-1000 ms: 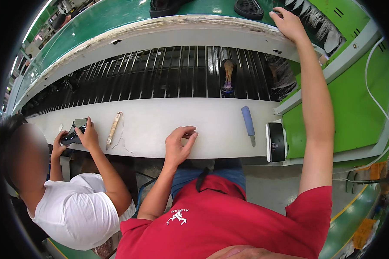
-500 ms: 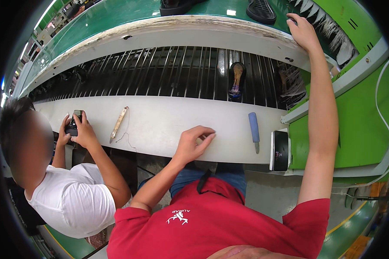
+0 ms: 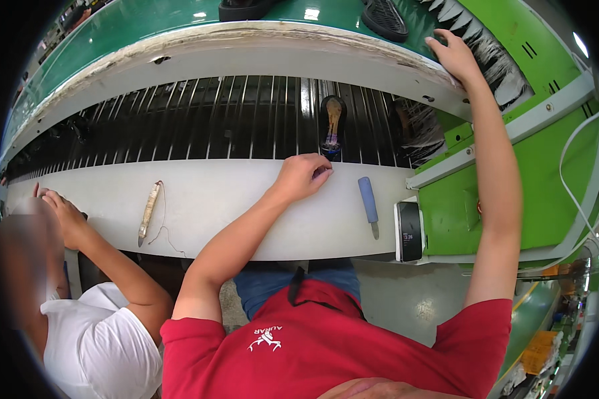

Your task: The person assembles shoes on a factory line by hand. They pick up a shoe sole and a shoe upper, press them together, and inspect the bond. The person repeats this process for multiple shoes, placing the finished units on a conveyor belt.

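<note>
My left hand (image 3: 304, 177) is over the white work ledge (image 3: 233, 219), fingers loosely curled, with a gap by the thumb and nothing visible in it. Just beyond its fingertips, on the dark metal rollers (image 3: 251, 126), lies a dark shoe piece (image 3: 333, 120) with a tan middle. My right arm stretches forward over the green machine side. At the far right my right hand (image 3: 458, 58) rests at the edge of the green belt (image 3: 343, 14), thumb and fingers apart, holding nothing I can see. A black ridged shoe sole (image 3: 385, 20) lies on the belt left of that hand.
A blue-handled knife (image 3: 367, 203) and a pale-handled tool with thread (image 3: 150, 211) lie on the ledge. A phone-like device (image 3: 409, 231) is at its right end. White bristle strips (image 3: 496, 66) hang from the green machine (image 3: 512, 206). A co-worker in white (image 3: 106, 339) sits at left.
My left hand has moved forward toward the rollers. My right hand stays by the belt edge. The view has shifted right, and the co-worker's hands now appear nearer the left rim.
</note>
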Available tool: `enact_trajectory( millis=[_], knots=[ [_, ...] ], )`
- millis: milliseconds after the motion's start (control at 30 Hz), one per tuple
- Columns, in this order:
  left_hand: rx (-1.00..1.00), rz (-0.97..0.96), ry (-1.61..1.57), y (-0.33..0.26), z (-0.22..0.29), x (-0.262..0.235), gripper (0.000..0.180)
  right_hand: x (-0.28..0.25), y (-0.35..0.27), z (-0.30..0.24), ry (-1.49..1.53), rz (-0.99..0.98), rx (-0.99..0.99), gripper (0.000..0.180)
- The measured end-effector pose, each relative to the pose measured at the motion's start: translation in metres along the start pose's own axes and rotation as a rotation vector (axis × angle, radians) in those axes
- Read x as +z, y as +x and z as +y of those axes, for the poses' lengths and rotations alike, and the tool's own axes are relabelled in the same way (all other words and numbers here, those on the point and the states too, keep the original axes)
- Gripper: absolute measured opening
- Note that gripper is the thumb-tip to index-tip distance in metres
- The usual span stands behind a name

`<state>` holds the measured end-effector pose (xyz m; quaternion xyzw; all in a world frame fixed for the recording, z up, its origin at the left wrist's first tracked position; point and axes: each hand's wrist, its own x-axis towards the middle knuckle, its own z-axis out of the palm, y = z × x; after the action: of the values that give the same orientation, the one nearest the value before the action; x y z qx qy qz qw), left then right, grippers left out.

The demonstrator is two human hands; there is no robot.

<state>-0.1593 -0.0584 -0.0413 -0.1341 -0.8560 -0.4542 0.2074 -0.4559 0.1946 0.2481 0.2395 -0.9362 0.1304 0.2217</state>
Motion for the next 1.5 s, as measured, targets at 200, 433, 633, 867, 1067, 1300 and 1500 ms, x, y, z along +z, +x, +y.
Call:
enact_trajectory(
  millis=[200,433,633,867,1067,1300,1500],
  knots=[
    [0.036,-0.013,0.062,0.008,0.003,0.001,0.012,-0.045,0.049,0.096,-0.463,-0.104,0.555,0.070],
    [0.069,0.009,0.091,0.005,-0.003,0.005,0.009,-0.031,0.094,0.245,-0.658,-0.256,0.614,0.067],
    [0.067,0.035,0.132,0.004,-0.008,0.010,0.011,-0.024,0.112,0.267,-0.638,-0.257,0.670,0.069],
    [0.106,-0.004,0.101,0.002,0.001,0.021,0.011,-0.077,0.097,0.287,-0.297,0.040,0.813,0.050],
    [0.062,0.029,0.195,0.006,-0.007,0.004,0.010,-0.003,0.108,0.077,0.753,0.216,0.654,0.031],
    [0.057,-0.025,0.142,0.007,-0.003,0.008,0.013,-0.056,-0.048,-0.056,1.648,-0.075,0.170,0.045],
    [-0.214,0.025,-0.232,-0.006,-0.026,-0.002,0.020,-0.039,-0.164,-0.141,1.783,0.063,-0.094,0.044]
  ],
)
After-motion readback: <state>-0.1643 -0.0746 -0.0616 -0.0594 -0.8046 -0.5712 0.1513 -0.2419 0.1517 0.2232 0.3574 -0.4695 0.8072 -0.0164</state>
